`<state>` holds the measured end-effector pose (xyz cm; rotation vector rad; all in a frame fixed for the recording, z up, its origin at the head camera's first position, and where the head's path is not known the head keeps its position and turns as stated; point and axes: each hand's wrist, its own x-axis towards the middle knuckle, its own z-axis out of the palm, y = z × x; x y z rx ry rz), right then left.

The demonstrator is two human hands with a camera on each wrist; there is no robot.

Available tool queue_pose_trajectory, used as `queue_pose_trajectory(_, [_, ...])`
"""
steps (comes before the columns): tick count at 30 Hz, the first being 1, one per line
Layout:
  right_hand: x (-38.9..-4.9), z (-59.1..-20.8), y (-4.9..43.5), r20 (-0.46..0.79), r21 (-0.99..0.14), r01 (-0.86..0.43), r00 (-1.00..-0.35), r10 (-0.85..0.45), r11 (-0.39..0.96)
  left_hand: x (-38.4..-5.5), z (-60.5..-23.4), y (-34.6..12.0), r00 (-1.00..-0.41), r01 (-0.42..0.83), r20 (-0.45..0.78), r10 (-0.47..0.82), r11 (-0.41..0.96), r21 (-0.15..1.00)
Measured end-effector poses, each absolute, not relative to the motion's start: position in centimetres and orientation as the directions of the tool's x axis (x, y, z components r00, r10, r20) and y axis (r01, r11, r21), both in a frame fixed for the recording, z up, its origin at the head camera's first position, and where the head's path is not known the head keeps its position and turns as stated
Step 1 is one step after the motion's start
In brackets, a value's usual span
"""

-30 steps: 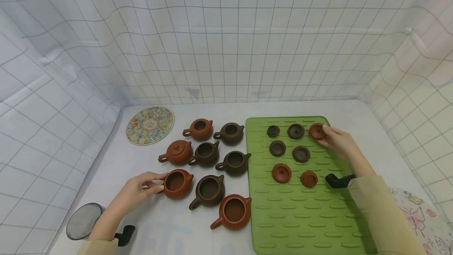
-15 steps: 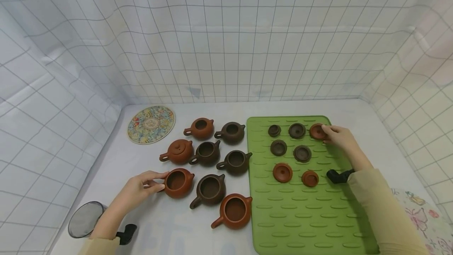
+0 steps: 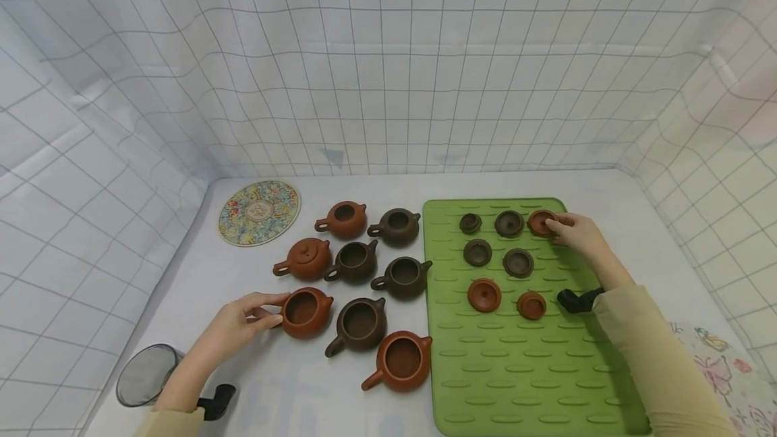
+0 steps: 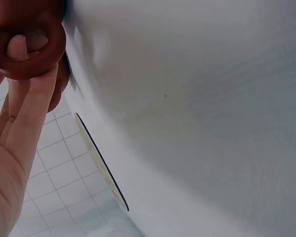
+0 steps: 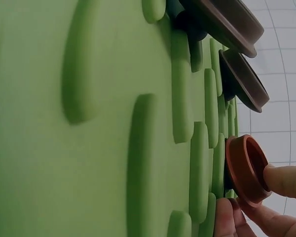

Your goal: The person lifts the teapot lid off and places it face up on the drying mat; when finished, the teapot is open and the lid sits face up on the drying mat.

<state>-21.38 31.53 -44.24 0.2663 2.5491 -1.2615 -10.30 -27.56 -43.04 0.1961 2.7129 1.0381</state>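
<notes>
A reddish-brown open teapot (image 3: pixel 305 313) stands on the white cloth. My left hand (image 3: pixel 239 321) holds it at its handle side, and in the left wrist view a fingertip shows through the handle loop (image 4: pixel 53 52). At the far right corner of the green mat (image 3: pixel 485 369), my right hand (image 3: pixel 579 238) pinches an upturned reddish-brown teapot lid (image 3: pixel 537 222). The right wrist view has the thumb on the rim of this lid (image 5: pixel 244 170) and other fingers beneath it. Whether the lid touches the mat is hard to tell.
Several lidless teapots, dark brown (image 3: pixel 359 326) and reddish (image 3: pixel 403 361), surround the left one. Behind it sits a lidded teapot (image 3: pixel 307 259). More upturned lids (image 3: pixel 519 263) lie on the mat. A patterned round mat (image 3: pixel 259 213) lies back left, a dark-rimmed round object (image 3: pixel 144 375) front left.
My right hand and the lid it pinches have shifted slightly to the left and away from me. The left hand stays in place at the teapot.
</notes>
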Motion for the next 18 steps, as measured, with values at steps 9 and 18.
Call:
queue_pose_trajectory(9, [-21.0, -43.2, 31.4, -0.29, -0.73, 0.253, -0.956, 0.048, 0.635, -10.5, -42.0, -27.4, -0.961, 0.099, -0.134, 0.24, 0.757, 0.646])
queue_pose_trajectory(18, [-20.3, -39.8, 27.3, -0.171, -0.736, 0.146, -0.985, 0.027, 0.662, -13.1, -39.3, -27.1, -0.975, 0.157, -0.021, 0.219, 0.758, 0.633])
